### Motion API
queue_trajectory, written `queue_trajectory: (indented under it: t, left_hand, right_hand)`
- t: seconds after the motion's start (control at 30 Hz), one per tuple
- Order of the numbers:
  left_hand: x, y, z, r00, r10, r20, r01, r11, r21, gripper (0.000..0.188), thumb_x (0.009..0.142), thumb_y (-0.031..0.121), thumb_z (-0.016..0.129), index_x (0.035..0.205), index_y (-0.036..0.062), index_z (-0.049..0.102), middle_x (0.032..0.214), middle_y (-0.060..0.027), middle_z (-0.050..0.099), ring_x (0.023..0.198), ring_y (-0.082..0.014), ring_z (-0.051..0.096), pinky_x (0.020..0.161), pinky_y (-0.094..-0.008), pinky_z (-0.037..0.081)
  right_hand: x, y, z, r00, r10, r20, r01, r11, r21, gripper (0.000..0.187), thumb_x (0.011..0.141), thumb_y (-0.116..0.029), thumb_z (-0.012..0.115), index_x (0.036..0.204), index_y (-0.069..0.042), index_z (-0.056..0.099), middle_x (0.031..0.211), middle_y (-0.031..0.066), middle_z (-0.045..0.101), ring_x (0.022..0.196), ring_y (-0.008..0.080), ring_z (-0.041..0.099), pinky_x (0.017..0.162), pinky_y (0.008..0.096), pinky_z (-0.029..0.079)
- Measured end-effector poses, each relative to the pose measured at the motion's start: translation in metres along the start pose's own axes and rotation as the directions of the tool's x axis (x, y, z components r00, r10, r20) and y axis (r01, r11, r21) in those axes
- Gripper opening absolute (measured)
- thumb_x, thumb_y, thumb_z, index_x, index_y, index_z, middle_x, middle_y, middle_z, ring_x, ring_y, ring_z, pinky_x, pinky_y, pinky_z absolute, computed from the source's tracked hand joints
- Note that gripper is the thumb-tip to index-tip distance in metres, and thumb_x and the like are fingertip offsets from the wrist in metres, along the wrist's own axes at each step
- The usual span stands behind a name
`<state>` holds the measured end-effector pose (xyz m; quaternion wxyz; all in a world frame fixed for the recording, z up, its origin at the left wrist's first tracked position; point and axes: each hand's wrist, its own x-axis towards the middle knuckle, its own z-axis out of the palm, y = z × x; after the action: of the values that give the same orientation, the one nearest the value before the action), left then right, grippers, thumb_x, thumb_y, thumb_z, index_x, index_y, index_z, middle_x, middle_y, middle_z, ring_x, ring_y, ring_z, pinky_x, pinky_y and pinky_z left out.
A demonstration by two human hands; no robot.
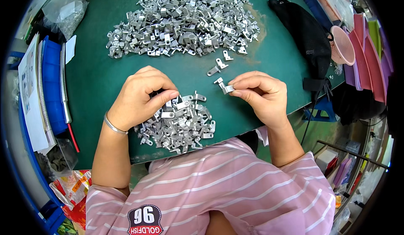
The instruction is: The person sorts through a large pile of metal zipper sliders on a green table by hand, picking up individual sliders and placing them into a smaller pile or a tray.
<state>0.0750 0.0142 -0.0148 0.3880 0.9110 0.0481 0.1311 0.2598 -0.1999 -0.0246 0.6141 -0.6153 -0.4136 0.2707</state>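
On the green table [97,79], right hand [261,96] fingers pinch a small bent silver bracket [225,86]; left hand [141,98] fingers curled over the near pile [181,125].

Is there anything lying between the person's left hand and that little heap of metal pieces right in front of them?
Nothing visible does. The left hand already rests on the top left edge of the small heap of metal brackets, fingertips among the pieces. The right hand pinches a single bracket just beside it, above bare green mat.
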Motion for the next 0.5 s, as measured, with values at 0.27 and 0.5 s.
queue_trajectory:
  t: [0.27, 0.5]
  left_hand:
    - [0.000, 0.000, 0.001, 1.000, -0.008, 0.003, 0.008, 1.000, -0.004, 0.006, 0.078, 0.008, 0.073, 0.078, 0.0051, 0.068, 0.078, -0.0039, 0.068, 0.075, -0.0199, 0.061, 0.073, -0.0321, 0.047]
    - [0.000, -0.001, 0.002, 1.000, 0.006, -0.010, -0.006, 0.999, -0.032, 0.006, 0.078, 0.008, 0.073, 0.077, 0.0050, 0.067, 0.077, -0.0041, 0.068, 0.075, -0.0202, 0.061, 0.074, -0.0325, 0.047]
  right_hand:
    - [-0.009, -0.001, 0.007, 1.000, -0.009, -0.012, 0.009, 0.999, -0.049, 0.013, 0.075, 0.011, 0.069, 0.084, 0.002, 0.067, 0.091, 0.0124, 0.070, 0.082, 0.0162, 0.067, 0.072, 0.0271, 0.054]
    - [0.001, -0.003, 0.018, 0.964, -0.253, 0.080, 0.254, 0.793, -0.554, 0.015, 0.074, 0.006, 0.070, 0.087, -0.001, 0.066, 0.090, 0.0110, 0.067, 0.083, 0.0285, 0.065, 0.073, 0.0349, 0.053]
